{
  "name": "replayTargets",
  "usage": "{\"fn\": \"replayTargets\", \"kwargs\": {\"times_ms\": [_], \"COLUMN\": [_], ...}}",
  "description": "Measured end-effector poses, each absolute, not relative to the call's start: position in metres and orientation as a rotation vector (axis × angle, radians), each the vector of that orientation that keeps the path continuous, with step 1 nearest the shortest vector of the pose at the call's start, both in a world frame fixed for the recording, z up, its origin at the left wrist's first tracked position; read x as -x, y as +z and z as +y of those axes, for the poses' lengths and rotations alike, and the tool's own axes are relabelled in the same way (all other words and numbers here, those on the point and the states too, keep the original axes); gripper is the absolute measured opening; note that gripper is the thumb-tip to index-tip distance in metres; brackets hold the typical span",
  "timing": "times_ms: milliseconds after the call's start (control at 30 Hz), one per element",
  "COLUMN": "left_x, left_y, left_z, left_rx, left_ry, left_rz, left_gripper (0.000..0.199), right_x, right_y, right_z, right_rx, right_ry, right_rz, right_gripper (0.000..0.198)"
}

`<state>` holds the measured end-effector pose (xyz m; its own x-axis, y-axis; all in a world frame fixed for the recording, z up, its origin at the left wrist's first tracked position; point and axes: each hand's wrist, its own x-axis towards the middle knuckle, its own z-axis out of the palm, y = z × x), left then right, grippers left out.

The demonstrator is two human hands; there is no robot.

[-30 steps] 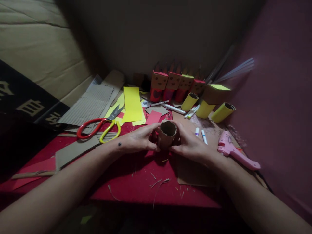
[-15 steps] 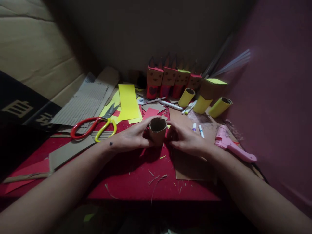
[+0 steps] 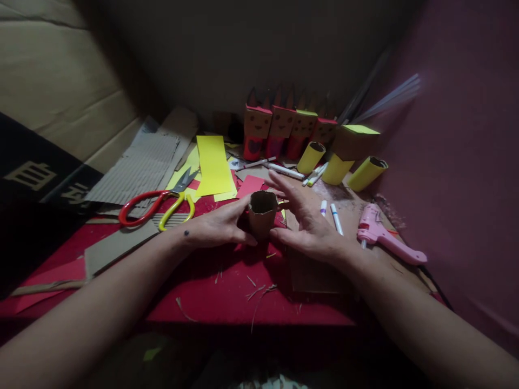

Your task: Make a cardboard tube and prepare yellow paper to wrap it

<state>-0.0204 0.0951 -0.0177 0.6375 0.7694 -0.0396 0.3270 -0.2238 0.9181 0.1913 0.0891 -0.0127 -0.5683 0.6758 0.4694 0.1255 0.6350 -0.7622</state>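
Note:
A brown cardboard tube (image 3: 263,219) with a ragged upper rim stands upright before me, its hollow top showing. My left hand (image 3: 227,222) is around its left side, thumb near the base and fingers partly hidden behind. On the right, my right hand (image 3: 306,224) has its fingers spread and raised, its thumb tip close to the tube's lower right side; whether it touches, I cannot tell. Red and yellow handled scissors (image 3: 164,202) lie left of my left hand. Beyond the tube are a yellow paper strip (image 3: 213,165) and a red paper piece (image 3: 250,185).
Several cardboard figures with drawn faces (image 3: 258,125) line the back. Yellow-wrapped tubes (image 3: 367,174) and markers (image 3: 335,219) are at right, beside a pink glue gun (image 3: 377,232). Corrugated cardboard (image 3: 133,167) lies left. Fibre scraps litter the red tabletop (image 3: 227,302).
My right hand has opened, its fingers lifting and spreading beside the tube. My left hand and the tube stay almost in place. The view has shifted slightly.

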Motion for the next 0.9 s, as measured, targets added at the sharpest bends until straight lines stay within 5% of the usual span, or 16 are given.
{"fn": "replayTargets", "kwargs": {"times_ms": [133,300,600,900], "left_x": [0.024,0.027,0.034,0.024], "left_y": [-0.024,-0.018,0.0,-0.004], "left_z": [0.1,0.099,0.086,0.083], "left_rx": [-1.85,-1.775,-1.508,-1.449], "left_ry": [0.526,0.551,0.674,0.779], "left_rz": [0.882,0.719,0.807,0.826], "left_gripper": [0.06,0.071,0.078,0.056], "right_x": [-0.188,-0.187,-0.19,-0.19], "right_y": [-0.016,-0.022,-0.022,-0.029], "right_z": [0.088,0.09,0.101,0.107], "right_rx": [0.538,0.632,0.732,0.694], "right_ry": [0.776,0.802,1.638,1.797], "right_rz": [-2.182,-2.058,-1.228,-1.101], "right_gripper": [0.053,0.033,0.021,0.015]}}
